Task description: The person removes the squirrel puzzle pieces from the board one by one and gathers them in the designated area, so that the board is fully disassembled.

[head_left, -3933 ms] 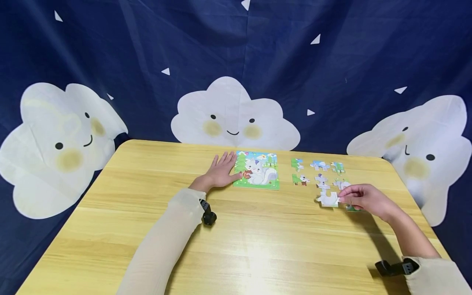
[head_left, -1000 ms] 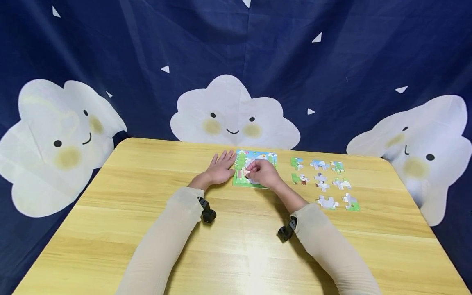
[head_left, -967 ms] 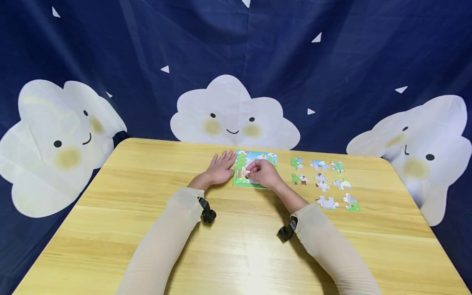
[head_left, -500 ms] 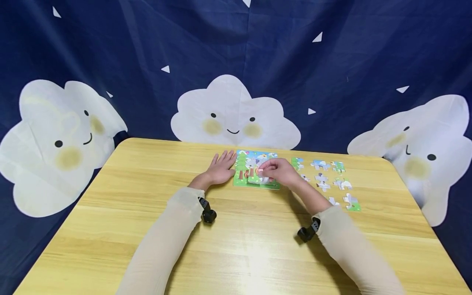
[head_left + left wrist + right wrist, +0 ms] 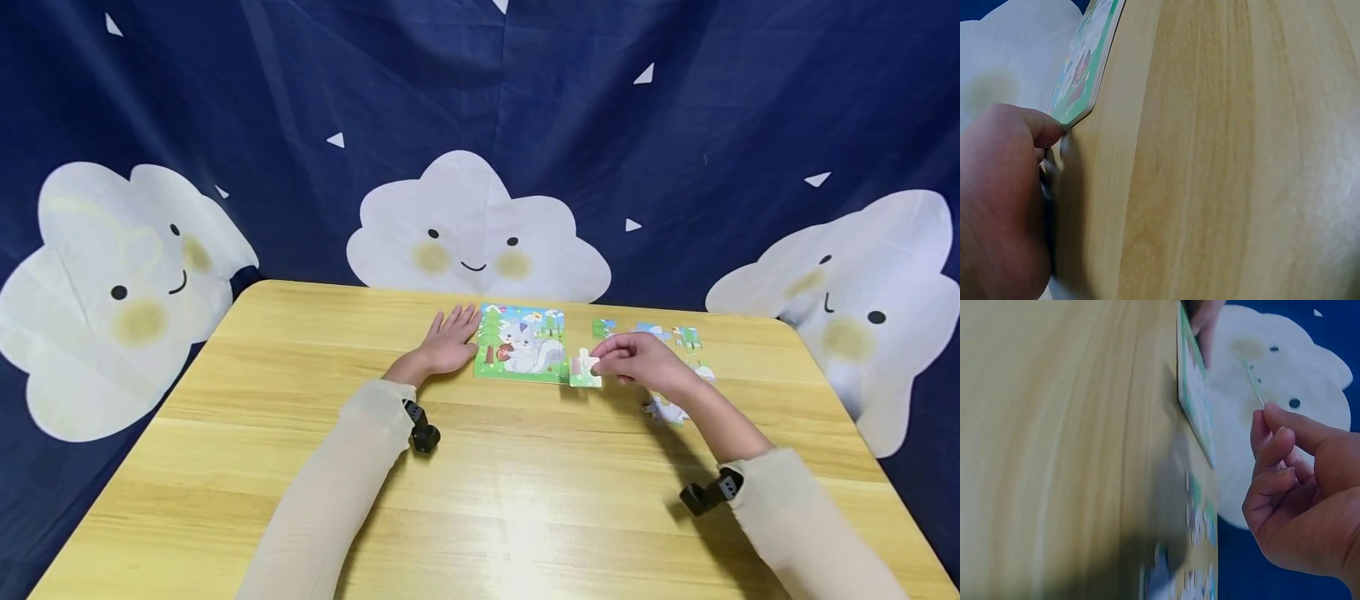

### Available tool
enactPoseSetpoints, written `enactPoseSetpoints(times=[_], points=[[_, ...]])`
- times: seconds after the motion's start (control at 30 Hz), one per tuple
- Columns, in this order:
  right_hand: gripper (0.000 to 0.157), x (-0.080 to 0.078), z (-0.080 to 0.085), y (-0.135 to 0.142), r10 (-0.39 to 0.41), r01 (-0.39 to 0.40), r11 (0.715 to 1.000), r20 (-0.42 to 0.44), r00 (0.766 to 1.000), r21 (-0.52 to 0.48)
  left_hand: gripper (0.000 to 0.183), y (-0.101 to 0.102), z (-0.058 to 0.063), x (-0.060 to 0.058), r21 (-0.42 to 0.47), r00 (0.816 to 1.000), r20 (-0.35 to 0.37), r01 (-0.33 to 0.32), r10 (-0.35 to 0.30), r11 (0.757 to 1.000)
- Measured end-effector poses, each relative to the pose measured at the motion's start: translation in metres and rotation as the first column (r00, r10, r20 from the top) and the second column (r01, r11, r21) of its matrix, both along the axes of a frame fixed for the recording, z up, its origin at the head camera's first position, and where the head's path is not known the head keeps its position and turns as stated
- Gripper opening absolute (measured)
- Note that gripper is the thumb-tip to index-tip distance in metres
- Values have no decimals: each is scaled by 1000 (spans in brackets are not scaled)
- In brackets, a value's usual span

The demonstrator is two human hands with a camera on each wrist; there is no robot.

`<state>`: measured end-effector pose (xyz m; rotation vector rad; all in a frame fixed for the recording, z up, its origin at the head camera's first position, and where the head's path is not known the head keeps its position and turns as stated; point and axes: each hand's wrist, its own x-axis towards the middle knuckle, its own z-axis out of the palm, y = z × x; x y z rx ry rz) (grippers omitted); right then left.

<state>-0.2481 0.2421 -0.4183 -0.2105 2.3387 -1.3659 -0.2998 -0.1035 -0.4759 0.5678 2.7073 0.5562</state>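
My left hand (image 5: 447, 342) lies flat on the table with spread fingers, its thumb at the left edge of the squirrel puzzle board (image 5: 517, 375). In the left wrist view the thumb touches the corner of the board (image 5: 1088, 94). Thumb and fingers of my right hand (image 5: 637, 360) pinch a jigsaw piece (image 5: 583, 372), green along the bottom with a knob on top, just right of the board. Seen edge-on in the right wrist view, the piece (image 5: 1250, 378) stands raised above the table, tilted, at the fingertips of the right hand (image 5: 1307, 494).
Several loose jigsaw pieces (image 5: 686, 337) lie in rows right of the board, partly hidden by the right hand and forearm. One piece (image 5: 665, 409) shows just below the forearm. A dark blue cloth with clouds (image 5: 476, 250) hangs behind the wooden table (image 5: 450, 500).
My right hand, at the loose pieces in the oldest frame, was over the board a second ago with a piece. It has since carried that piece right, off the board. The left hand stays put.
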Motion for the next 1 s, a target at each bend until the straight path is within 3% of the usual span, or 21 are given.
enactPoseSetpoints(times=[0.3,0.73,1.0], points=[[31,16,-3,33,6,-5,999,-9,1000,52,66,0,4,0,-2,1000,0,-4,4,1000],[24,28,-22,45,12,-12,1000,-15,1000,-2,67,1,4,0,3,1000,-10,-1,1,1000],[14,30,-29,42,59,-54,998,-129,990,45,67,1,2,1,-3,1000,-7,2,-2,1000]])
